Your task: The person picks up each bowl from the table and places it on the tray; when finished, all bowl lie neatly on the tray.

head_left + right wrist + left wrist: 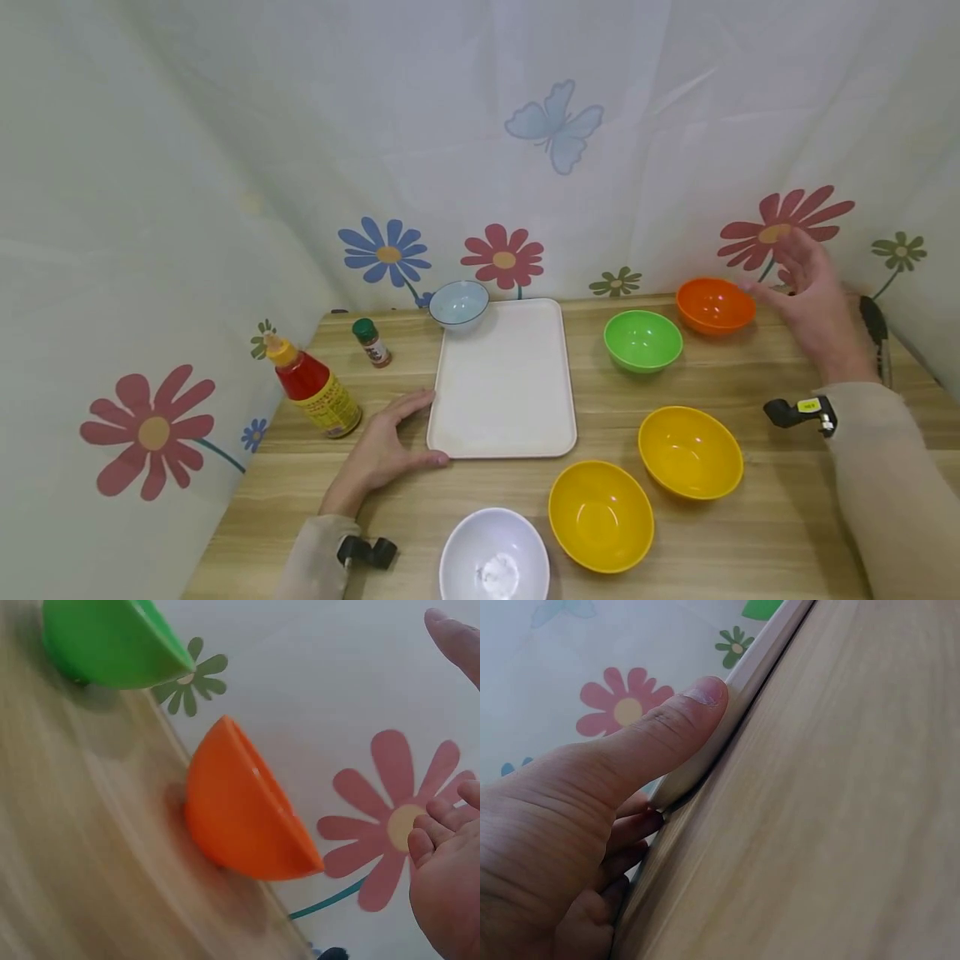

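Observation:
My left hand (381, 446) spans the front left corner of a white rectangular tray (501, 392). In the left wrist view the thumb (667, 735) lies along the tray's edge, and the other fingers sit round the corner. A small light-blue bowl (459, 305) with a dark rim overlaps the tray's back left corner. At the back right, my right hand (813, 304) is raised beside an orange bowl (716, 307), fingers spread and nothing in them. The right wrist view shows the orange bowl (244, 810) apart from the hand. Left of it stands a green bowl (643, 342).
Two yellow bowls (690, 454) and a white bowl (495, 557) stand on the front part of the wooden table (780, 500). To the left are a red sauce bottle (318, 392) with a yellow cap and a green-capped spice jar (372, 343). A flowered curtain (420, 150) hangs behind.

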`<control>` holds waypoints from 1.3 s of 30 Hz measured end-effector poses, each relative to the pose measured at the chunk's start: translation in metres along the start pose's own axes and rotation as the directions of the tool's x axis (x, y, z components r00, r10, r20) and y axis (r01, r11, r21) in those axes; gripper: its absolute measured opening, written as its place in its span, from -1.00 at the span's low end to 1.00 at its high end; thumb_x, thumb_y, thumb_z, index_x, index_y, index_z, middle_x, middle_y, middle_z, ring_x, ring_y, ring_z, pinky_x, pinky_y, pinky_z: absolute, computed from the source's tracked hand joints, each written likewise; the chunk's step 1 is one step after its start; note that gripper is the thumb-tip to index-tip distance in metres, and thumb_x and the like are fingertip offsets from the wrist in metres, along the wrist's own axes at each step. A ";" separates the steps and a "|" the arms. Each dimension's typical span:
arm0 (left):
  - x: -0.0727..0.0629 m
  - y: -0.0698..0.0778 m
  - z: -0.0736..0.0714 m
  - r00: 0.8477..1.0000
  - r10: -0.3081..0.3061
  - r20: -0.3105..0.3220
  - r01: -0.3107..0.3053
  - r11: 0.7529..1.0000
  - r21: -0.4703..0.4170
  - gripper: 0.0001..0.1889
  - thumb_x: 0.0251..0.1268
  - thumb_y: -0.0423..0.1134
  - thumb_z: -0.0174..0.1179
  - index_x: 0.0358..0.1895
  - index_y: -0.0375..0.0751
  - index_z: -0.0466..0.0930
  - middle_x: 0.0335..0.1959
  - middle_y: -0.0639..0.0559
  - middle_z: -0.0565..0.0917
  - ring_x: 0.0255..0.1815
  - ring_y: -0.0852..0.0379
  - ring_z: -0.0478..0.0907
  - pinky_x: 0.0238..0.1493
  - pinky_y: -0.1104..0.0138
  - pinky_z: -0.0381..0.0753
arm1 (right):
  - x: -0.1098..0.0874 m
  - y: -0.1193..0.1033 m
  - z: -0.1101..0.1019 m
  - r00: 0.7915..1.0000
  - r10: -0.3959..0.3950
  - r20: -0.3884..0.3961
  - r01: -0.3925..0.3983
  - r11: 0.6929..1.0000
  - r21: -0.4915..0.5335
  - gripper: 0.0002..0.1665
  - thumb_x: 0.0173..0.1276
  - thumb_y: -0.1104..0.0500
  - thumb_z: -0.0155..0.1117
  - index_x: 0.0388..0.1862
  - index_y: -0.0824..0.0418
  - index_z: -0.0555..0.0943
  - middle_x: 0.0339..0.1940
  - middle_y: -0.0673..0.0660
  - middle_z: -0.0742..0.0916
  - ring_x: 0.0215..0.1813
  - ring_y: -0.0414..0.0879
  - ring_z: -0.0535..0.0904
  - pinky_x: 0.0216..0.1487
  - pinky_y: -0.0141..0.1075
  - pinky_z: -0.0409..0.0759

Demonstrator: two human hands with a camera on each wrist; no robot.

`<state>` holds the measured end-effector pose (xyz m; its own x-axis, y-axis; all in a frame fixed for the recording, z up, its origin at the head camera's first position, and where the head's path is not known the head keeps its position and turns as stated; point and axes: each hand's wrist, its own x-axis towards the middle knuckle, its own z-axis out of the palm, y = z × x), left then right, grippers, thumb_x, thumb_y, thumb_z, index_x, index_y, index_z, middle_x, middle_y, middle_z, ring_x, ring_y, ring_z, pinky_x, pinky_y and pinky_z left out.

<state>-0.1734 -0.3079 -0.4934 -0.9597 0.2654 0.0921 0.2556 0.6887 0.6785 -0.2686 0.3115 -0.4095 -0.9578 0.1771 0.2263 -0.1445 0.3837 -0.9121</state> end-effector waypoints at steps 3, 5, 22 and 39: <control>0.000 0.000 0.000 1.000 0.000 -0.001 0.000 1.000 -0.001 0.14 -0.15 0.26 0.82 0.62 0.08 0.54 0.66 0.02 0.52 0.73 -0.18 0.35 0.75 -0.20 0.30 | -0.001 0.012 0.005 1.000 -0.014 0.008 0.013 1.000 0.024 0.15 0.62 -0.03 0.47 0.91 -0.17 -0.05 0.91 -0.04 0.12 0.88 -0.03 0.03 0.87 -0.21 0.02; 0.000 0.000 0.000 1.000 0.001 -0.001 -0.001 1.000 0.000 0.14 -0.15 0.27 0.82 0.63 0.07 0.54 0.66 0.03 0.51 0.73 -0.19 0.34 0.75 -0.20 0.30 | -0.002 0.021 0.008 1.000 -0.013 0.014 0.012 0.999 0.035 0.14 0.63 -0.01 0.46 0.91 -0.14 -0.04 0.91 0.00 0.13 0.88 -0.02 0.04 0.86 -0.27 0.04; -0.001 0.001 -0.001 1.000 -0.018 0.010 0.018 1.000 -0.004 0.16 -0.14 0.28 0.81 0.65 0.09 0.51 0.69 0.03 0.48 0.75 -0.18 0.31 0.76 -0.21 0.26 | -0.008 0.067 0.026 0.990 0.101 0.098 -0.103 0.995 0.016 0.33 0.59 -0.16 0.48 0.92 0.00 -0.25 0.93 0.21 -0.06 0.89 0.28 -0.12 0.86 0.22 -0.05; 0.000 0.001 0.000 1.000 -0.017 0.005 0.017 1.000 -0.013 0.15 -0.14 0.25 0.82 0.64 0.08 0.53 0.68 0.03 0.49 0.74 -0.19 0.32 0.75 -0.22 0.27 | -0.010 0.077 0.028 0.983 0.102 0.156 -0.086 0.990 -0.109 0.52 0.44 -0.31 0.58 0.90 0.16 -0.25 0.89 0.39 -0.01 0.79 0.50 0.03 0.69 0.51 0.10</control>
<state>-0.1728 -0.3074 -0.4932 -0.9632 0.2576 0.0768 0.2379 0.6839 0.6897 -0.2775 0.3140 -0.4916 -0.9945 0.0722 0.0761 -0.0341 0.4637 -0.8853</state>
